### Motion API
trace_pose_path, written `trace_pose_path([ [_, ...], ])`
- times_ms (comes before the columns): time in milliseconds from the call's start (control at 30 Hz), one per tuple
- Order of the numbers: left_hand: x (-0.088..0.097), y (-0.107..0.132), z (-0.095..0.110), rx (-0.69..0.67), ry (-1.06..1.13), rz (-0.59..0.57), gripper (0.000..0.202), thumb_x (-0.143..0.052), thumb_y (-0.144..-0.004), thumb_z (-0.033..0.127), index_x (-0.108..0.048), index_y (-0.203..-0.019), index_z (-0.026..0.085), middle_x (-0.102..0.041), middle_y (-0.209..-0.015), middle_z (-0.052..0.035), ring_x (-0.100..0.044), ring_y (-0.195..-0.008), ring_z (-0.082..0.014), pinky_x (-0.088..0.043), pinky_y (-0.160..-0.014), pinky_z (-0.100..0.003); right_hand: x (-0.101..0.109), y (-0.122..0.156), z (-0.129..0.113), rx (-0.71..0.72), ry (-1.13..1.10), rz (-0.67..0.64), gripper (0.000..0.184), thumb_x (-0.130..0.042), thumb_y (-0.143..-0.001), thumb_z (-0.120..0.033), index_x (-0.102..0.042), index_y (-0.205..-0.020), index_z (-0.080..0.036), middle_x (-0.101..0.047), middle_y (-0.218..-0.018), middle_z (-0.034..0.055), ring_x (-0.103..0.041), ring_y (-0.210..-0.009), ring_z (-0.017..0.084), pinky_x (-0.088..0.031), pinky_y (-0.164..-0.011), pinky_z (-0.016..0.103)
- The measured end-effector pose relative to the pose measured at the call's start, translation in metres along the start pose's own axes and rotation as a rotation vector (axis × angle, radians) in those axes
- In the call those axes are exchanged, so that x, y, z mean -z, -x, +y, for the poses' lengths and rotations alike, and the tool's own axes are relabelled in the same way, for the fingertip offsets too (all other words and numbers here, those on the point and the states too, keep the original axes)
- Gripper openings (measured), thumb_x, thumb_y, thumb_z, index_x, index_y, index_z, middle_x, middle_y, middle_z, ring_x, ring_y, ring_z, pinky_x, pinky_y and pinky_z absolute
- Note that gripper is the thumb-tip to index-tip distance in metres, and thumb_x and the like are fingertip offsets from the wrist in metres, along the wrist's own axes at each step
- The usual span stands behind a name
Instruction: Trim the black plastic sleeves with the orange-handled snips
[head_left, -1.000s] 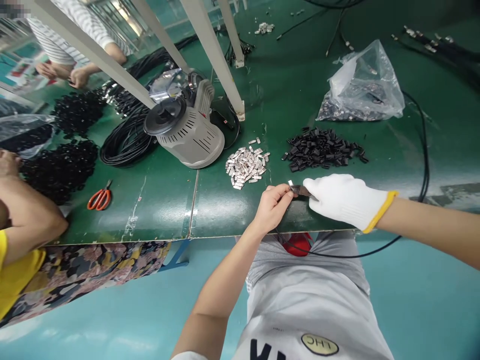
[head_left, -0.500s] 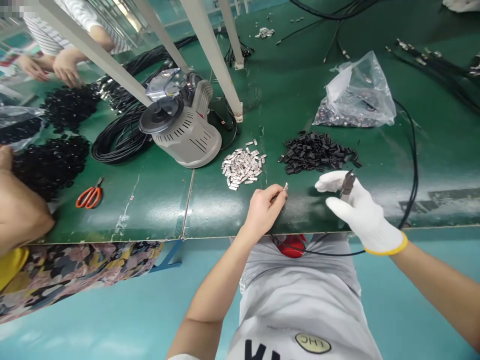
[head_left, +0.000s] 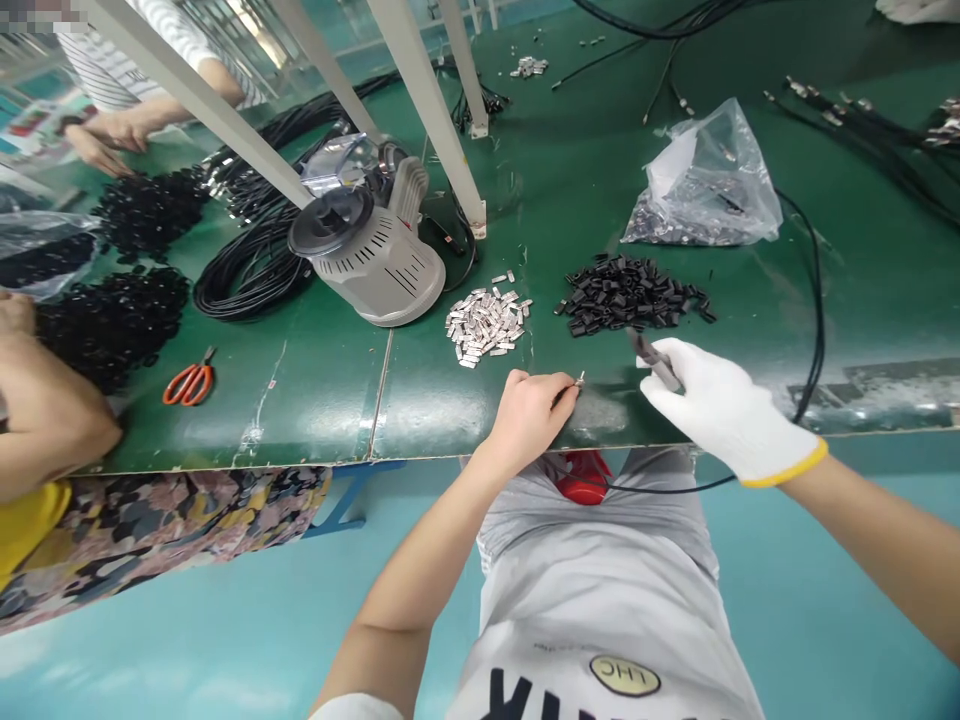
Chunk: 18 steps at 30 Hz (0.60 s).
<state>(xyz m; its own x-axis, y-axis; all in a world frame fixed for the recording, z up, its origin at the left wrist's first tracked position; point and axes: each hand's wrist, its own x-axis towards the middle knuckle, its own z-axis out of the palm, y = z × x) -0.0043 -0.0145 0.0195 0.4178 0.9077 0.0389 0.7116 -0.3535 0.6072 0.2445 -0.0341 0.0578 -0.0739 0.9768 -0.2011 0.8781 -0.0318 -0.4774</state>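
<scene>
My left hand (head_left: pixel 531 412) is bare and closed in a pinch over the table's front edge. A small silver metal connector (head_left: pixel 580 380) sticks out between its thumb and fingertips. My right hand (head_left: pixel 709 405), in a white glove with a yellow cuff, is closed around a small grey pair of pliers (head_left: pixel 654 358). Its jaws point up and left, towards a heap of small black plastic pieces (head_left: pixel 626 293); the handles are mostly hidden in the glove. Just beyond my left hand lies a pile of silver metal connectors (head_left: pixel 486 325).
Left of centre stands a grey machine (head_left: pixel 379 265) beside a coil of black cable (head_left: pixel 247 270) and white posts (head_left: pixel 431 105). Orange-handled scissors (head_left: pixel 190 381) lie farther left, near a co-worker's arm (head_left: pixel 52 400). A clear plastic bag (head_left: pixel 705 195) sits behind the black pieces.
My right hand has closed its fingers around the pliers and turned their jaws to the left. My left hand keeps its pinch on the connector, which has tilted slightly.
</scene>
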Motion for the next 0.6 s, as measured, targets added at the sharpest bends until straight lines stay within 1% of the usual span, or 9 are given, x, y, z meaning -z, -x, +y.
trace_pose_path([
  [33, 0.002, 0.001, 0.001, -0.014, -0.013, -0.022, 0.029, -0.046, -0.107, 0.029, -0.073, -0.098, 0.020, -0.078, -0.089, -0.0041, -0.068, -0.078, -0.0174, -0.036, -0.083, -0.034, 0.007, -0.002, -0.001, 0.035, 0.137, -0.023, 0.030, -0.050, -0.093, -0.044, -0.063, -0.115, -0.028, -0.070, -0.103, 0.0025, -0.062, -0.084, 0.020, -0.039, -0.071, 0.032],
  [67, 0.003, 0.003, 0.002, -0.020, -0.016, -0.037, 0.030, -0.044, -0.108, 0.028, -0.072, -0.103, 0.020, -0.079, -0.098, -0.0063, -0.071, -0.088, -0.0197, -0.036, -0.085, -0.035, 0.012, -0.004, -0.002, 0.088, 0.263, -0.018, 0.032, -0.050, -0.092, -0.044, -0.064, -0.115, -0.027, -0.069, -0.103, 0.0038, -0.061, -0.085, 0.021, -0.035, -0.071, 0.032],
  [133, 0.006, 0.005, 0.004, -0.014, 0.000, -0.060, 0.030, -0.041, -0.109, 0.025, -0.071, -0.108, 0.019, -0.080, -0.106, -0.0079, -0.072, -0.098, -0.0221, -0.037, -0.087, -0.035, 0.019, -0.007, -0.003, 0.214, 0.482, 0.028, 0.035, -0.049, -0.092, -0.045, -0.064, -0.115, -0.023, -0.068, -0.104, 0.0076, -0.059, -0.088, 0.024, -0.030, -0.072, 0.033],
  [200, 0.008, 0.005, 0.005, -0.001, 0.016, -0.080, 0.029, -0.040, -0.108, 0.023, -0.069, -0.108, 0.019, -0.079, -0.105, -0.0074, -0.072, -0.099, -0.0223, -0.037, -0.087, -0.035, 0.020, -0.011, -0.005, 0.321, 0.650, 0.042, 0.036, -0.046, -0.093, -0.043, -0.065, -0.112, -0.019, -0.065, -0.102, 0.0114, -0.057, -0.090, 0.025, -0.028, -0.075, 0.034],
  [267, 0.010, 0.006, 0.005, 0.002, 0.008, -0.104, 0.028, -0.041, -0.108, 0.021, -0.068, -0.103, 0.019, -0.078, -0.101, -0.0067, -0.071, -0.095, -0.0218, -0.037, -0.085, -0.035, 0.021, -0.016, -0.009, 0.380, 0.764, 0.011, 0.036, -0.043, -0.094, -0.041, -0.064, -0.108, -0.016, -0.063, -0.100, 0.0132, -0.055, -0.090, 0.025, -0.027, -0.077, 0.036],
  [333, 0.012, 0.005, 0.005, -0.008, -0.014, -0.125, 0.029, -0.040, -0.108, 0.022, -0.066, -0.097, 0.019, -0.076, -0.096, -0.0060, -0.069, -0.090, -0.0211, -0.037, -0.083, -0.034, 0.021, -0.022, -0.014, 0.385, 0.829, -0.037, 0.036, -0.043, -0.093, -0.040, -0.064, -0.107, -0.014, -0.061, -0.098, 0.0131, -0.054, -0.092, 0.025, -0.027, -0.079, 0.037],
  [467, 0.013, 0.004, 0.002, -0.021, -0.023, -0.136, 0.027, -0.038, -0.109, 0.023, -0.062, -0.098, 0.019, -0.073, -0.088, -0.0030, -0.067, -0.082, -0.0188, -0.038, -0.086, -0.034, 0.021, -0.032, -0.022, 0.281, 0.875, -0.126, 0.042, -0.042, -0.091, -0.042, -0.067, -0.112, -0.015, -0.060, -0.100, 0.0144, -0.054, -0.100, 0.027, -0.029, -0.080, 0.038],
  [533, 0.011, 0.003, -0.001, -0.009, -0.020, -0.131, 0.024, -0.039, -0.109, 0.023, -0.061, -0.100, 0.020, -0.071, -0.086, -0.0017, -0.066, -0.079, -0.0180, -0.039, -0.088, -0.035, 0.020, -0.035, -0.023, 0.223, 0.875, -0.131, 0.044, -0.046, -0.089, -0.043, -0.068, -0.115, -0.016, -0.060, -0.102, 0.0154, -0.054, -0.101, 0.028, -0.031, -0.079, 0.039],
  [600, 0.007, 0.003, -0.004, 0.002, -0.014, -0.108, 0.019, -0.041, -0.108, 0.023, -0.060, -0.103, 0.020, -0.070, -0.082, -0.0001, -0.065, -0.076, -0.0174, -0.041, -0.090, -0.035, 0.018, -0.039, -0.021, 0.193, 0.812, -0.114, 0.043, -0.052, -0.086, -0.043, -0.069, -0.114, -0.015, -0.060, -0.102, 0.0163, -0.053, -0.102, 0.031, -0.032, -0.080, 0.040],
])
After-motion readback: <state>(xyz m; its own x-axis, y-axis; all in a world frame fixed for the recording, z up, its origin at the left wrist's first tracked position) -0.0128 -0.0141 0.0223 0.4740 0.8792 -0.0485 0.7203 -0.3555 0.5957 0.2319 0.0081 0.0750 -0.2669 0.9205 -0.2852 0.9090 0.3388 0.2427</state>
